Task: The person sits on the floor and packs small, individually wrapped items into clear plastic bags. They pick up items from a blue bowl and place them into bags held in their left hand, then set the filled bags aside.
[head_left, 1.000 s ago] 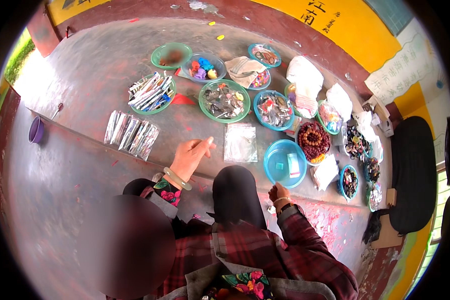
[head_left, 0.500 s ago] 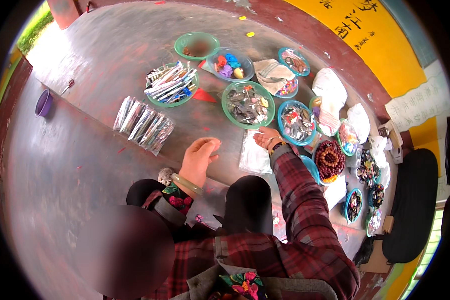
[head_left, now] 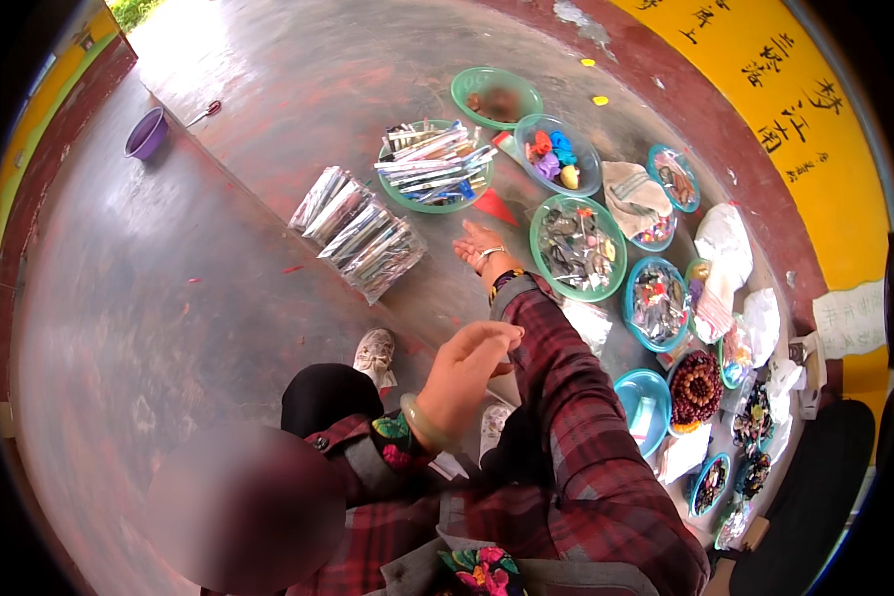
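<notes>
My right hand (head_left: 479,248) is stretched forward, palm partly up and fingers apart, with nothing visible in it. It hovers between a green basket (head_left: 432,207) of pens and a green basket (head_left: 593,295) of small packaged trinkets. Closer to my body, my left hand (head_left: 467,370) is closed in a pinch beside my right sleeve; whatever lies between its fingertips is too small to make out. Bundles of pens in clear bags (head_left: 368,243) lie in a row on the floor left of my right hand. A stack of clear plastic bags (head_left: 588,323) shows partly beyond my right forearm.
A blue bowl (head_left: 646,382), a blue basket (head_left: 656,345) of packets and a coil of dark red beads (head_left: 695,390) stand at the right. A basin (head_left: 586,189) with colourful pieces sits farther off. At the far left are a purple basin (head_left: 147,135) and red-handled scissors (head_left: 209,111).
My right hand has moved from the clear bags forward and left toward the pen basket. My left hand has come nearer my right forearm, still pinched. The view has turned left.
</notes>
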Demonstrator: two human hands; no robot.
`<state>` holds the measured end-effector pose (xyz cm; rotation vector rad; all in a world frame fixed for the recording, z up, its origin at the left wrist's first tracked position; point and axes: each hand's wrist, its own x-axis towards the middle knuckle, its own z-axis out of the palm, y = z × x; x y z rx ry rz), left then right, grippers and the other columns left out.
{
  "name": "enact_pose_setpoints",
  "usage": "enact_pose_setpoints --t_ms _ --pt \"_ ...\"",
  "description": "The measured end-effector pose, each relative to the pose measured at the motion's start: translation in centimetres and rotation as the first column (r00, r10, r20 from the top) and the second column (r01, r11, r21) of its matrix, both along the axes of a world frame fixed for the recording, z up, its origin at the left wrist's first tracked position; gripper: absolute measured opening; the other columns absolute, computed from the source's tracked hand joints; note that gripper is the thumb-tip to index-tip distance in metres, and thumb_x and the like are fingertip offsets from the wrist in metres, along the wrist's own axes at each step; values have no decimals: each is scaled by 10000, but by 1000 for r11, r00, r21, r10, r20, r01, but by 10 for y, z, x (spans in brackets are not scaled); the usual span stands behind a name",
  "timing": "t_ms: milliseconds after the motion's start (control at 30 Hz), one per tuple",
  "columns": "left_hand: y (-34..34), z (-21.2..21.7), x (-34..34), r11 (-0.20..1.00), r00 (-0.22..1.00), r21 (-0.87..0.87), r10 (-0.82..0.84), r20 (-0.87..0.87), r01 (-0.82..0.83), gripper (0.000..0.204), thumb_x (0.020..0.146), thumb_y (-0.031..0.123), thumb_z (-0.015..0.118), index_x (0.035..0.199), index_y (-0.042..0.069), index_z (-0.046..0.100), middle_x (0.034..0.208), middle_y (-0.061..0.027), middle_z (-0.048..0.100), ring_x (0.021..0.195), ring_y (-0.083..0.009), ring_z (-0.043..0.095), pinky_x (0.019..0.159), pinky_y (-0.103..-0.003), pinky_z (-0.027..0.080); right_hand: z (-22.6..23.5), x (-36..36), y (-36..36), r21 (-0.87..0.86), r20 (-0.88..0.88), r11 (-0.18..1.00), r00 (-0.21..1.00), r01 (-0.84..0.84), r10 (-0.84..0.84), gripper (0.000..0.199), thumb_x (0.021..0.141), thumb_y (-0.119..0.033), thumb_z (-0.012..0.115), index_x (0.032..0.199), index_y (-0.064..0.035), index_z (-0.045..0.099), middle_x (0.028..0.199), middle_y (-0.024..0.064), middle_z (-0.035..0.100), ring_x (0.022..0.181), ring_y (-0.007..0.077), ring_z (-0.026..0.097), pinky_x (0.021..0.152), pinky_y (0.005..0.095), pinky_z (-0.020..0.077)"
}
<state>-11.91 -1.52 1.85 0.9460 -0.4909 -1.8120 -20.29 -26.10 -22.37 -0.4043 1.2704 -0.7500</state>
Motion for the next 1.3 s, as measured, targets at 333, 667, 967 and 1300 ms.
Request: enact_pose_setpoints --t_ms 333,667,967,1300 --pt "-6 -5 49 996 1000 80 25 10 -26 186 909 124 454 1037 56 570 1084 -48 590 1012 -128 536 828 -274 421 -43 70 -50 -20 184 977 961 214 -206 252 825 -204 570 1013 -38 544 888 139 633 679 281 631 576 393 512" --pt "-3 -10 61 996 995 38 -80 64 78 195 910 124 452 1046 45 566 1053 -39 595 986 -122 539 833 -274 422 -26 43 -60 -49 241 976 951 211 -194 246 788 -48 448 1022 13 496 953 154 603 742 303 635 592 431 563" --pt "0 -24 52 979 953 -155 -81 291 130 174 890 152 488 963 31 590 915 -3 593 811 -71 515 720 -235 430 31 -31 30 32 219 955 931 294 -293 188 806 -49 468 976 27 494 916 157 581 764 329 614 597 438 542" --pt "3 -36 25 946 951 -278 -77 300 164 153 856 159 531 896 28 600 866 11 584 797 -67 519 683 -226 430 -9 -80 226 117 122 939 934 323 -336 220 749 15 461 960 1 522 847 133 606 704 281 625 556 383 543"
